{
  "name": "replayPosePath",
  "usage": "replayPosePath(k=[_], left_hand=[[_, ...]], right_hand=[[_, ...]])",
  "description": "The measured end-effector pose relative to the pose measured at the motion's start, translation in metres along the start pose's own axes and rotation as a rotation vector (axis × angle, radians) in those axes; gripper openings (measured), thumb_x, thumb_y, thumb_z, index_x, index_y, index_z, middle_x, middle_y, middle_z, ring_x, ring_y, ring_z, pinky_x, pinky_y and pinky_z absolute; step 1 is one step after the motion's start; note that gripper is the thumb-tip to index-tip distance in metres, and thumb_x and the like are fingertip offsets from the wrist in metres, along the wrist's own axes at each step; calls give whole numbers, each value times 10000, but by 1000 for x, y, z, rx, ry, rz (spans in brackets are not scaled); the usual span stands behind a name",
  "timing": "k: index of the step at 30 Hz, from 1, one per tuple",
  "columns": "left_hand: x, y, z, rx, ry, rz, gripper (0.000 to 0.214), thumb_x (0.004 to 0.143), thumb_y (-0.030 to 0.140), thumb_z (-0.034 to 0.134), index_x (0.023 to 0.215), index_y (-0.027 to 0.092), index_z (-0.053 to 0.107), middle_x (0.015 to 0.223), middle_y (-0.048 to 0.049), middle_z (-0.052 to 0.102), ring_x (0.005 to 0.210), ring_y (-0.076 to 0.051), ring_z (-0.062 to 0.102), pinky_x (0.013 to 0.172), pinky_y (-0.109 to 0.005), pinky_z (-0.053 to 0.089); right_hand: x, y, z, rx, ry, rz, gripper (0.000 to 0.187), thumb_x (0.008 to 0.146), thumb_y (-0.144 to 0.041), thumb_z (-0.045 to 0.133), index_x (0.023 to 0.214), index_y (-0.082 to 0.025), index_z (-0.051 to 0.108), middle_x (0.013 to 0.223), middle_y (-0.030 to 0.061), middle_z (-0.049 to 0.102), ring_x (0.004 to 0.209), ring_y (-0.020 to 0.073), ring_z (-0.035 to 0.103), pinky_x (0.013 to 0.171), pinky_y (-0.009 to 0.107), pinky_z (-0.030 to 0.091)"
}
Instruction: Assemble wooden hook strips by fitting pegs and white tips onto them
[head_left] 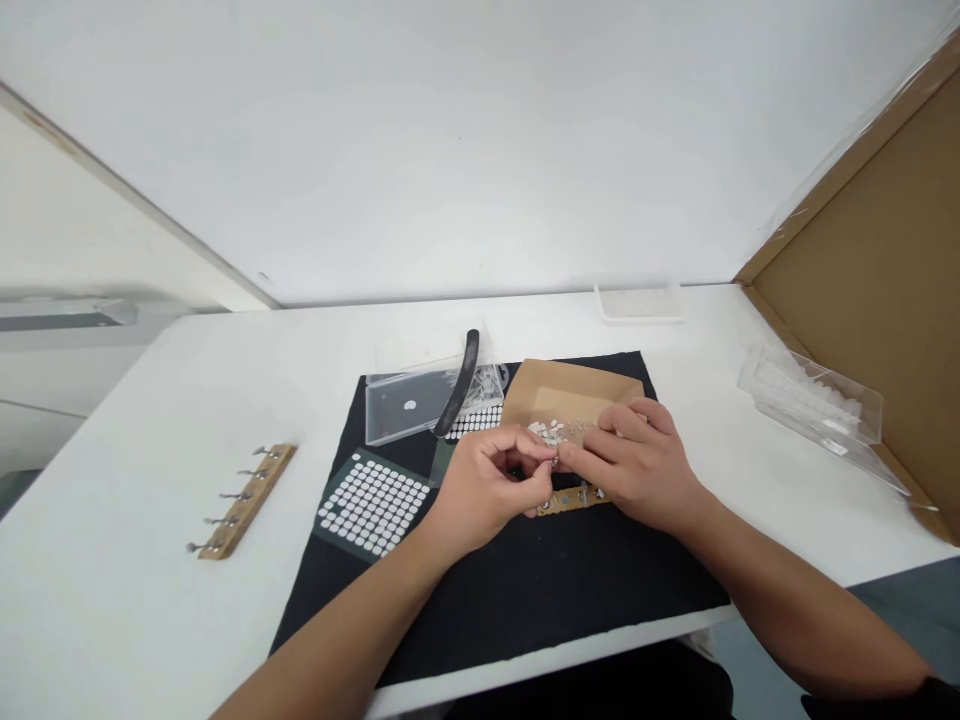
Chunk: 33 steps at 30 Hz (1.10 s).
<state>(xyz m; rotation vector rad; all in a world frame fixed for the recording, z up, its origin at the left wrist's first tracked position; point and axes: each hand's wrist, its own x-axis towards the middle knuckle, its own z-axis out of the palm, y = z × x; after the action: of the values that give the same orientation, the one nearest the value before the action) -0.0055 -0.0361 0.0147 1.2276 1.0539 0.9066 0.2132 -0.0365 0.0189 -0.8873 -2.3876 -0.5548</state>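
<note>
In the brown tray (551, 378), small white pieces (553, 433); in the clear box (390, 437), a heap of clear slips (487, 386). Pinching a small shiny piece (556, 461) by the tray's near edge with the left hand (484, 487), thumb and forefinger together — meeting it with the right hand's (636, 465) forefinger, thumb hidden, grip impossible to tell.

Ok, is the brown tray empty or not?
Not empty: small white pieces lie inside the brown tray, though the right hand hides part of it.

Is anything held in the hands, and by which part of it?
A tiny shiny piece seems pinched between the left hand and the right hand; by which part, I cannot tell.
</note>
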Motion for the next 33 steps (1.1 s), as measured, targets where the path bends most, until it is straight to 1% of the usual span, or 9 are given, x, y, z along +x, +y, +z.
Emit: replayPosePath(k=[5, 8, 14, 20, 28, 33], left_hand=[[-2, 5, 3, -16, 40, -12, 132, 650, 189, 821, 740, 135, 740, 740, -27, 731, 499, -135, 659, 387, -231, 586], [-2, 7, 4, -14, 56, -35, 129, 633, 189, 813, 724, 139, 736, 697, -13, 708, 511, -151, 675, 380, -235, 588], [-2, 6, 5, -30, 63, -65, 146, 620, 203, 821, 710, 148, 720, 650, -7, 698, 534, -168, 692, 373, -228, 588], [-2, 6, 6, -60, 67, -84, 156, 622, 200, 825, 720, 147, 716, 650, -7, 706, 553, -178, 710, 382, -230, 594], [-2, 3, 6, -141, 44, -101, 187, 621, 186, 828, 750, 146, 699, 682, -26, 738, 624, -221, 774, 388, -218, 592], [-2, -1, 3, -151, 17, -63, 201, 646, 183, 837, 792, 140, 706, 679, -8, 711, 585, -178, 733, 375, -211, 592]], right_hand=[[-1, -1, 0, 5, -2, 3, 129, 1020, -149, 672, 1000, -257, 740, 707, -27, 613, 843, 178, 488, 886, 362, 339], [0, -1, 0, 7, -5, -1, 135, 1008, -139, 684, 998, -260, 744, 714, -28, 612, 847, 177, 490, 889, 363, 332], [1, -2, 0, 2, 18, 3, 137, 1011, -146, 697, 943, -258, 739, 696, -28, 590, 838, 174, 472, 876, 360, 323], [1, -2, 0, 8, 6, 9, 128, 1026, -155, 670, 973, -257, 726, 700, -34, 599, 834, 176, 468, 878, 356, 329], [-1, -2, 0, 37, -2, 21, 122, 1034, -158, 656, 1039, -253, 733, 730, -29, 642, 843, 181, 493, 879, 365, 340], [-2, -2, 0, 43, -1, 25, 113, 1029, -162, 669, 1056, -248, 737, 724, -27, 638, 837, 183, 490, 879, 372, 342]])
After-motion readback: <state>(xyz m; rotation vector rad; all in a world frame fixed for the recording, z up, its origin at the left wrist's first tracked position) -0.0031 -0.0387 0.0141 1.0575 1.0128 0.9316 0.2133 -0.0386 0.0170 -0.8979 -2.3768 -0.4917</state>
